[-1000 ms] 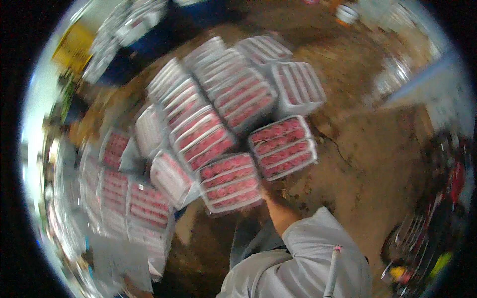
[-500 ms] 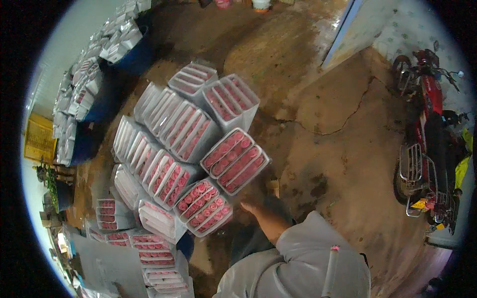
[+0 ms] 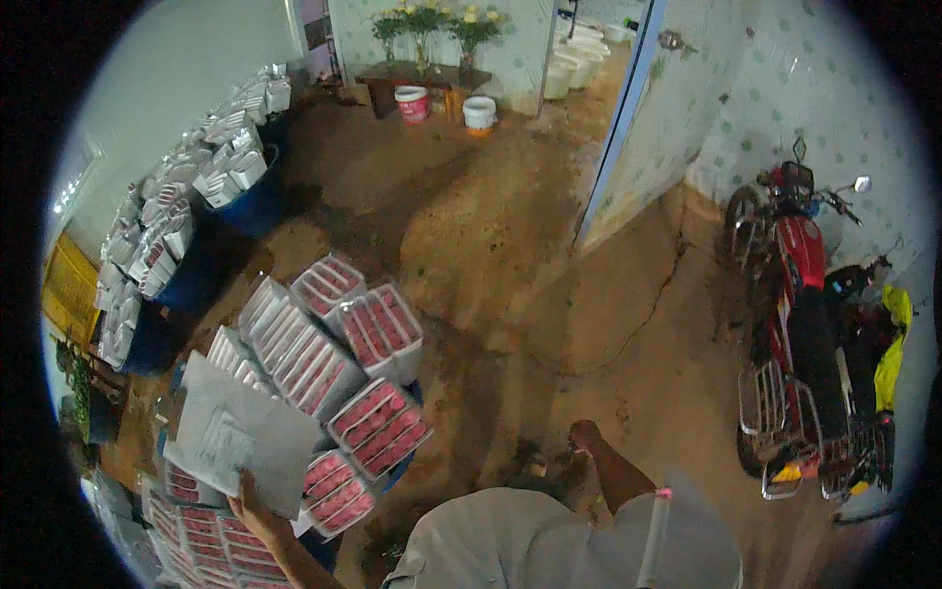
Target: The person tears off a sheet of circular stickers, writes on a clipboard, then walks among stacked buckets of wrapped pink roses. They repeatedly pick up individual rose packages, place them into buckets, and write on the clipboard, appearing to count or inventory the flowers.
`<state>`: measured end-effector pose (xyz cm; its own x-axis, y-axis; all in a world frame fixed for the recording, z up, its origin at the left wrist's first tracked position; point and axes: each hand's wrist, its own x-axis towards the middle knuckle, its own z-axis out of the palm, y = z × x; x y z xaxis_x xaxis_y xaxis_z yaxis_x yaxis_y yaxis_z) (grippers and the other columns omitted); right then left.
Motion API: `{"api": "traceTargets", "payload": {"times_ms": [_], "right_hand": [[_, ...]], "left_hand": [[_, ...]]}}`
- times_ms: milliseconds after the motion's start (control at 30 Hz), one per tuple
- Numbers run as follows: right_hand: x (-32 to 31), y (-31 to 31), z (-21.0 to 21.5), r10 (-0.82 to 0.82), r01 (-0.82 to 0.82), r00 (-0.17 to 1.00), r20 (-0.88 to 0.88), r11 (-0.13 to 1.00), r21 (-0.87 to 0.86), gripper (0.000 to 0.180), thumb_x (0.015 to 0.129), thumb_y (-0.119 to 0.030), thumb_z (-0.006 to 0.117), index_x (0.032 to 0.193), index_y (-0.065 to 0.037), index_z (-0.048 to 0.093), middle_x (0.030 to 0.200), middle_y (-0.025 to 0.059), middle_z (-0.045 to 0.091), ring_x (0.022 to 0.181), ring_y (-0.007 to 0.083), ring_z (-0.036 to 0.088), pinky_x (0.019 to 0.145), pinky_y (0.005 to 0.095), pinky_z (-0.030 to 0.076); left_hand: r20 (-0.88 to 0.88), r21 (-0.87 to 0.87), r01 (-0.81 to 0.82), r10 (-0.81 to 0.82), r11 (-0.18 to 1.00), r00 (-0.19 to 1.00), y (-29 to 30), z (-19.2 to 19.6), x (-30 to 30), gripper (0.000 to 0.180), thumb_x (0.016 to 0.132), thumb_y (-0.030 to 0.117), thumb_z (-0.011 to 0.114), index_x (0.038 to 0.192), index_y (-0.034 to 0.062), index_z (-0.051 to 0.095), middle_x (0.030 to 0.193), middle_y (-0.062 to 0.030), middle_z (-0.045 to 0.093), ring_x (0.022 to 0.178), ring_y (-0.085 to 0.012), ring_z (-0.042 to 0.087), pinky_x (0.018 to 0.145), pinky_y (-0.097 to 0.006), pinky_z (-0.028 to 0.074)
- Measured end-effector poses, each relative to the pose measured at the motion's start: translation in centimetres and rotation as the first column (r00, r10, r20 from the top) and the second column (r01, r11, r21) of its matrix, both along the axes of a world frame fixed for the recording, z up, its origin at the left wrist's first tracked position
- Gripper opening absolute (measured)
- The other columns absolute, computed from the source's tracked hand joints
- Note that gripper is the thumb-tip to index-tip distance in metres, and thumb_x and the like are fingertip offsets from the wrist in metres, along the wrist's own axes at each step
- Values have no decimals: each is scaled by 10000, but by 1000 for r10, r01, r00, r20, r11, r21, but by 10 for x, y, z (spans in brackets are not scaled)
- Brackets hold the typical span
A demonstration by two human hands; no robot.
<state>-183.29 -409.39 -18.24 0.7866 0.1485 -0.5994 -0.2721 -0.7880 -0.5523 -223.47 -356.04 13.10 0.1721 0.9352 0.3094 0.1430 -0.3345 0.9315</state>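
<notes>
A person in a pale grey top (image 3: 491, 540) grips a flat, pale grey rectangular sheet (image 3: 235, 422) by its lower edge with the left hand (image 3: 249, 503), low at the left and over bundles of pink roses in white wrapping (image 3: 381, 427). Whether the sheet touches the blooms cannot be told. The right hand (image 3: 585, 435), well apart from the left, hangs above the brown, stained floor (image 3: 510, 294); whether its fingers close on anything cannot be made out. More wrapped rose bundles fill the lower left corner. Beyond, dark blue tubs (image 3: 245, 211) packed with white-wrapped parcels (image 3: 162, 250) line the left wall, near a yellow crate (image 3: 74, 285). At right, a red-and-black motorcycle (image 3: 810, 324) stands near a patterned wall (image 3: 814, 98). At the back, flowers (image 3: 422, 20) top a dark bench (image 3: 378, 79), with a pink-and-white bucket (image 3: 412, 104) and a white bucket (image 3: 479, 114) before it.
</notes>
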Motion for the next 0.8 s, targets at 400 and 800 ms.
{"api": "traceTargets", "payload": {"times_ms": [400, 800], "right_hand": [[592, -25, 221, 658, -149, 246, 712, 751, -643, 790, 780, -303, 746, 1408, 36, 406, 1194, 199, 603, 1110, 377, 552, 941, 497, 465], [880, 133, 418, -431, -21, 175, 885, 897, 441, 907, 901, -262, 703, 1490, 93, 112, 1408, 304, 417, 1296, 381, 464, 1081, 429, 374]], "left_hand": [[410, -434, 327, -139, 839, 901, -131, 25, 345, 342, 829, 157, 672, 1136, 22, 604, 1003, -34, 636, 893, -168, 587, 821, -331, 468], [449, -598, 388, -108, 701, 887, -47, -28, 705, 436, 815, 32, 620, 1241, -43, 563, 1163, -90, 628, 1029, -231, 593, 922, -382, 449]]}}
